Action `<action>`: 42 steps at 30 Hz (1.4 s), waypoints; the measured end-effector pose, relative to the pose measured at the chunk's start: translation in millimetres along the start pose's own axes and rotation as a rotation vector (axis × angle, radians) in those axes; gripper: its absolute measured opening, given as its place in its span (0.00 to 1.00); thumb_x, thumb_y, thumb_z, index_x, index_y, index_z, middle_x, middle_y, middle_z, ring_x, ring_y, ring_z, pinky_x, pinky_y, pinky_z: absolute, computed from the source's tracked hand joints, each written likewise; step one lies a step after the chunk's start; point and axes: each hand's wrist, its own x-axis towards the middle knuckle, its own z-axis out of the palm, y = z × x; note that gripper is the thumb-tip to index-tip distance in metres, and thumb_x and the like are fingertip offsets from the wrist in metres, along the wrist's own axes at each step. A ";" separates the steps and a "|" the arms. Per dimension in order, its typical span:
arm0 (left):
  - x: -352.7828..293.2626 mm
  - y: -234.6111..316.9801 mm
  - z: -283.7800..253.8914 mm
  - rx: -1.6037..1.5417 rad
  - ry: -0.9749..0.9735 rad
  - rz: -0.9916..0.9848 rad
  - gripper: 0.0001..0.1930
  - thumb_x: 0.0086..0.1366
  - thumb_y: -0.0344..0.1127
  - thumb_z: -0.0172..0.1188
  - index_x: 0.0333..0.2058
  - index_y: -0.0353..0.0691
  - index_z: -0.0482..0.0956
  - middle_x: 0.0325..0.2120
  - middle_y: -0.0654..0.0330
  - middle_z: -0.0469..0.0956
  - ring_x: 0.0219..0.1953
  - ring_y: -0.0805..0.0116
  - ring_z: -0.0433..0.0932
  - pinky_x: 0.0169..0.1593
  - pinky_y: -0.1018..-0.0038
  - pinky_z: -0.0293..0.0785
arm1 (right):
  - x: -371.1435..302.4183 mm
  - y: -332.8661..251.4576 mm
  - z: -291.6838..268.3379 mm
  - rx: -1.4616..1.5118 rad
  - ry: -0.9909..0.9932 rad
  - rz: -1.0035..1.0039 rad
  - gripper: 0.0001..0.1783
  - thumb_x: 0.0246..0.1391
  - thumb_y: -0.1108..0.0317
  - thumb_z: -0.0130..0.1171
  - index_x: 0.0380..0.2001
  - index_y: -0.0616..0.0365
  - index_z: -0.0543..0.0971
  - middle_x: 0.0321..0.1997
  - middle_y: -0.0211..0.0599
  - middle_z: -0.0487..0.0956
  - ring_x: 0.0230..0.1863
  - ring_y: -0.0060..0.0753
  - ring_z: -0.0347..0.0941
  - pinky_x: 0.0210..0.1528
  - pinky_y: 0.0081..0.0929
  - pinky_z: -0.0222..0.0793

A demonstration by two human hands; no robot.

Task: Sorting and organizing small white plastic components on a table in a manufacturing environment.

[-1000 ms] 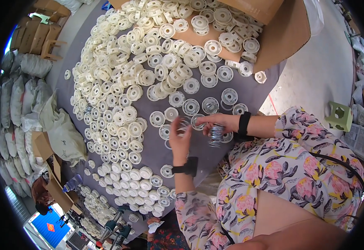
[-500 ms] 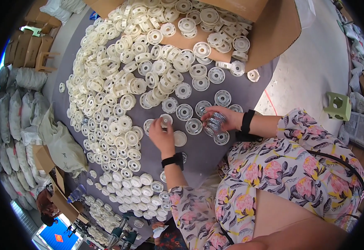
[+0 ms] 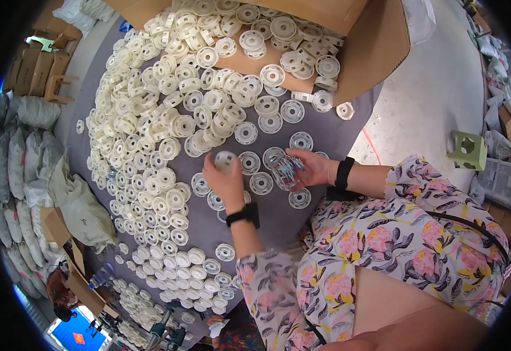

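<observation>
My left hand (image 3: 225,182) is closed around a white round plastic part (image 3: 225,161), tilted so that its side shows. My right hand (image 3: 316,166) holds several shiny metal rings (image 3: 286,169), bunched together in its fingers. Below and between the hands, white round parts with silvery metal rings in them lie flat on the grey cloth; one such part (image 3: 261,183) is just left of the right hand. Another ringed part (image 3: 300,198) lies on its near side. My left palm and the far side of its grip are hidden.
A large heap of white plastic parts (image 3: 150,111) covers the table's left and far side. An open cardboard box (image 3: 378,52) spills more at the back. Rows of white parts (image 3: 176,275) lie at the near left. A green stool (image 3: 467,151) stands on the floor at right.
My left hand has closed on a white plastic part and tilted it up off the cloth. My right hand keeps the metal rings, now fanned out more. The whole view has shifted slightly.
</observation>
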 end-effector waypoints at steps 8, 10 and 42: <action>-169.2 -40.2 -5.1 -0.463 -0.038 -0.149 0.26 0.47 0.28 0.68 0.44 0.37 0.66 0.46 0.53 0.66 0.50 0.61 0.67 0.53 0.68 0.64 | 6.8 1.7 -12.4 -0.089 0.087 0.020 0.21 0.54 0.45 0.53 0.43 0.47 0.75 0.39 0.33 0.79 0.43 0.37 0.75 0.45 0.45 0.69; -183.2 -40.2 -3.3 -0.314 -0.026 -0.080 0.25 0.47 0.29 0.68 0.44 0.37 0.66 0.46 0.50 0.66 0.50 0.57 0.67 0.54 0.65 0.64 | 7.9 6.9 -3.3 -0.085 0.121 0.019 0.21 0.53 0.45 0.54 0.42 0.47 0.75 0.38 0.33 0.79 0.43 0.36 0.75 0.44 0.43 0.69; -178.4 9.3 -49.3 -1.563 -0.003 -0.917 0.08 0.65 0.39 0.51 0.38 0.41 0.70 0.33 0.65 0.74 0.33 0.74 0.76 0.33 0.75 0.75 | 16.3 17.3 15.0 -0.358 0.137 -0.249 0.17 0.55 0.60 0.57 0.45 0.55 0.70 0.42 0.35 0.76 0.45 0.34 0.73 0.40 0.41 0.74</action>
